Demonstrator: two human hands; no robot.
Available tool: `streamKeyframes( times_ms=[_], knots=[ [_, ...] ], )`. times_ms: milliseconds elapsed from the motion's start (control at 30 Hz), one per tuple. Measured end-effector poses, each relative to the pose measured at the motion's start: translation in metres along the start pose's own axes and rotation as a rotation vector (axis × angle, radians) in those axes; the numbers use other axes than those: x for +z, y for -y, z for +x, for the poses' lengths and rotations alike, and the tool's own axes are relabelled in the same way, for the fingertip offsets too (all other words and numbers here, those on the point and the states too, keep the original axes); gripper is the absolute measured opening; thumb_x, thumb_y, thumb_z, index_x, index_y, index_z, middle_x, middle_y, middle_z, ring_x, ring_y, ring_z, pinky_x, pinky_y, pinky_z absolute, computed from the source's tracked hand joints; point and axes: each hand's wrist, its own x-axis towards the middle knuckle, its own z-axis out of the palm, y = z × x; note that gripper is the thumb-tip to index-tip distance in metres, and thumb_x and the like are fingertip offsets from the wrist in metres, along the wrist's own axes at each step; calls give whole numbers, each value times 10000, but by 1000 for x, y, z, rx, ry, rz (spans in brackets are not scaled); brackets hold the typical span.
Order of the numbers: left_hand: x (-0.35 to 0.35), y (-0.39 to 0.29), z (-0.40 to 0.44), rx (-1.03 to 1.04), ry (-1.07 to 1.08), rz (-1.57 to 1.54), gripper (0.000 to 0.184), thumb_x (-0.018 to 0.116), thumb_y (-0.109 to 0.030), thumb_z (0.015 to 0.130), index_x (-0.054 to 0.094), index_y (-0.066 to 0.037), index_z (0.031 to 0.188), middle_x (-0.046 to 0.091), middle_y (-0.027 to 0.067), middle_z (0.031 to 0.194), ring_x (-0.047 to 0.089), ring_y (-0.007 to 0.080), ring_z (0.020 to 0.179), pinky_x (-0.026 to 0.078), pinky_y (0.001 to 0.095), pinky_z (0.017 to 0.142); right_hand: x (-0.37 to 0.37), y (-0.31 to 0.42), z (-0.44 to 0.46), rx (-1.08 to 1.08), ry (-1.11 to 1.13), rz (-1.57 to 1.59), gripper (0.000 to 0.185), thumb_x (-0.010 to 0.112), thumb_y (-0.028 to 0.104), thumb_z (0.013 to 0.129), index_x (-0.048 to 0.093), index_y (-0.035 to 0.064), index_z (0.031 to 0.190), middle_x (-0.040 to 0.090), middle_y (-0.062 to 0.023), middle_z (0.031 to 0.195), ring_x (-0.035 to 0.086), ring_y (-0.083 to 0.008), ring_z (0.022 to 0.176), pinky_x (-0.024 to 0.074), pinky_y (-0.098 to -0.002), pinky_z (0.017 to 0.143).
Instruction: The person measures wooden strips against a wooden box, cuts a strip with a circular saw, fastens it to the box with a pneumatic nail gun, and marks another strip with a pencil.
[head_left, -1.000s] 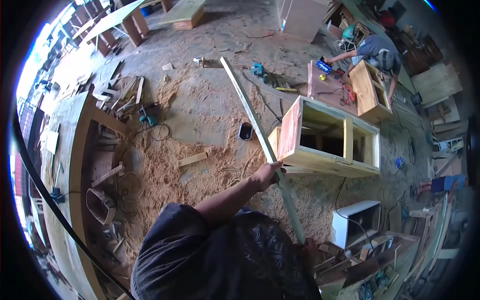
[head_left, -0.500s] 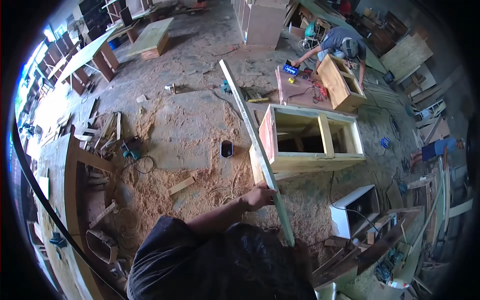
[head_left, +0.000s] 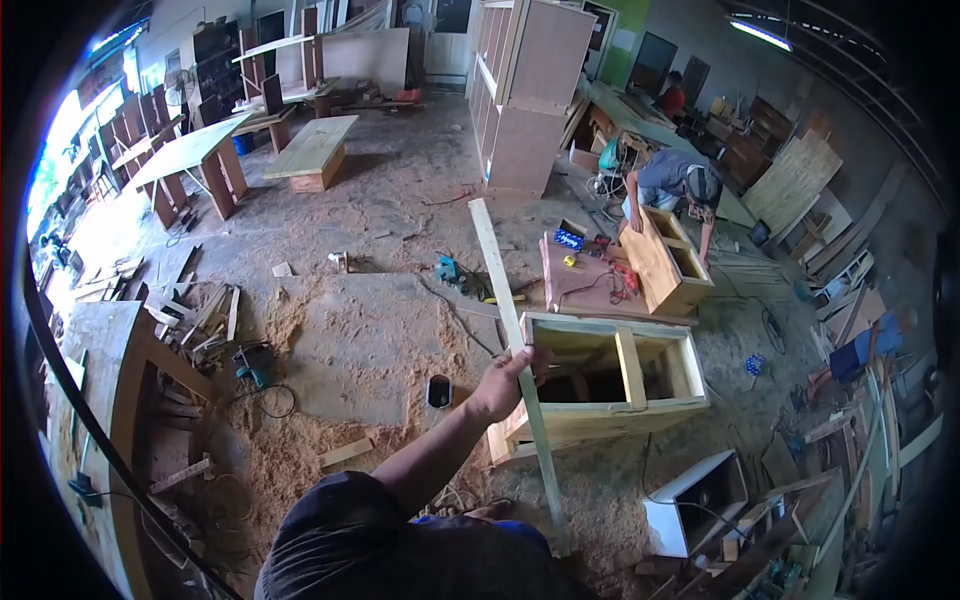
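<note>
A long, narrow wooden strip [head_left: 497, 262] slants upright in front of me. My left hand [head_left: 502, 388] is closed around it near the middle, with the arm stretched forward from a dark sleeve. The strip's lower end runs down toward my body, into shadow. My right hand does not show. Just beyond the strip lies a pale wooden cabinet frame [head_left: 560, 419] with an open top and a crosspiece [head_left: 630, 366]; the strip passes in front of its left end.
Sawdust [head_left: 290, 470] covers the floor, with a dark container [head_left: 439, 391] and power tools [head_left: 254, 366] on it. A co-worker [head_left: 665, 175] bends over a wooden drawer-like box [head_left: 655, 262]. Another person [head_left: 868, 345] is at far right. A workbench [head_left: 95, 400] stands left.
My view has tilted up, showing more of the room. My left hand has moved up and forward, still gripping the strip. The co-worker's hand has left the blue box for the wooden box.
</note>
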Motion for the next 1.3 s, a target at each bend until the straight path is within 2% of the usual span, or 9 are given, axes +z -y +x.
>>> streamKeyframes(
  times_ms=[400, 533, 767, 900, 1067, 1133, 1200, 1267, 1300],
  knots=[
    [68, 22, 46, 105, 295, 331, 404, 509, -247, 952, 445, -35, 1289, 582, 89, 1154, 523, 196, 1115, 417, 366, 939, -15, -17, 89, -12, -20, 119, 530, 702, 480, 659, 590, 25, 908, 651, -202, 788, 639, -393, 814, 507, -477, 705],
    [103, -41, 93, 423, -49, 422, 593, 529, -196, 928, 187, -209, 1411, 519, 84, 1178, 556, 244, 1028, 477, 384, 822, -22, -27, 92, 61, -24, 18, 508, 685, 463, 679, 591, 27, 922, 659, -186, 825, 639, -392, 829, 499, -459, 756],
    [31, -63, 163, 443, -260, 432, 386, 543, -141, 925, 339, -201, 1247, 539, 37, 787, 585, 174, 703, 514, 335, 596, -20, -36, 65, -148, -194, -255, 466, 685, 459, 686, 626, 88, 960, 660, -125, 767, 649, -336, 742, 500, -432, 667],
    [-2, -85, 203, 354, -303, 500, 270, 580, -207, 917, 368, -219, 1083, 507, 17, 702, 567, 175, 621, 499, 354, 573, -34, -34, 50, -147, -49, 82, 449, 698, 392, 703, 631, 74, 1012, 662, -128, 804, 653, -301, 771, 494, -397, 655],
    [-63, -55, 266, 294, -214, 576, 328, 557, -268, 932, 374, -191, 1193, 472, 26, 714, 503, 165, 555, 478, 339, 551, -38, 0, 31, -297, -41, 543, 453, 674, 313, 765, 605, 35, 1116, 640, -130, 831, 642, -235, 726, 475, -351, 587],
    [-78, -39, 283, 133, -439, 1012, 397, 578, -220, 893, 378, -138, 1225, 555, 182, 1040, 583, 260, 825, 493, 384, 693, 2, -12, 28, -150, -15, 784, 465, 673, 329, 765, 605, 34, 1117, 630, -125, 804, 635, -228, 700, 474, -346, 571],
    [-104, -5, 290, 563, -438, 1810, 472, 588, -179, 842, 405, -152, 1276, 404, 249, 1301, 458, 410, 1114, 408, 471, 921, 63, -35, 24, 43, 2, 1108, 476, 671, 346, 765, 604, 33, 1117, 619, -120, 777, 629, -221, 674, 472, -342, 555],
    [-80, 7, 272, 560, -210, 2100, 494, 593, -205, 805, 470, -165, 1282, 238, 185, 1452, 272, 513, 1240, 261, 508, 1052, 26, 10, 5, -156, -334, 66, 470, 697, 398, 725, 645, 45, 1031, 608, -114, 705, 627, -258, 638, 482, -364, 537],
    [-70, 14, 262, 583, 72, 2137, 426, 595, -273, 803, 540, -154, 1208, 305, 150, 1418, 308, 483, 1227, 270, 515, 1040, 28, 21, 0, -138, -323, 61, 470, 697, 398, 725, 645, 45, 1031, 608, -114, 705, 627, -258, 638, 482, -364, 537]
  ],
)
